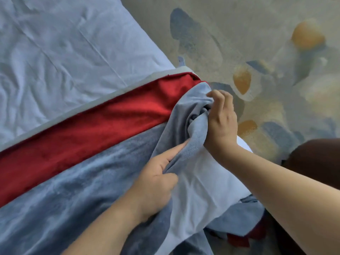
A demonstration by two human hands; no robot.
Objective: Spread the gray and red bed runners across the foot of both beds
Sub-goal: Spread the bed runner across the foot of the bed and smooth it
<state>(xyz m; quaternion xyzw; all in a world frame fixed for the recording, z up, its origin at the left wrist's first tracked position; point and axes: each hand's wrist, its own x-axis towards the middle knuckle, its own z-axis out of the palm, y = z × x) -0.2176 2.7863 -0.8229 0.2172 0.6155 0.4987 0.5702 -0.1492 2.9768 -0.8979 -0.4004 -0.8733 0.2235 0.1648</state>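
Forearms reach forward from the lower right, both hands meeting at the bed's (55,52) corner. The right hand (221,120) fists a bunched fold of the gray and red bed runner (82,140); just below it, the left hand (156,183) pinches the same gray cloth, forefinger extended.

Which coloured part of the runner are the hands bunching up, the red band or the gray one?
The gray band: both hands hold its bunched end at the bed's edge. The red band lies flat, untouched.

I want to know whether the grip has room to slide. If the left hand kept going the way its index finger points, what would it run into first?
The left hand points up-right along the gray runner. It would likely meet the bunched gray fold first, then the right hand gripping it.
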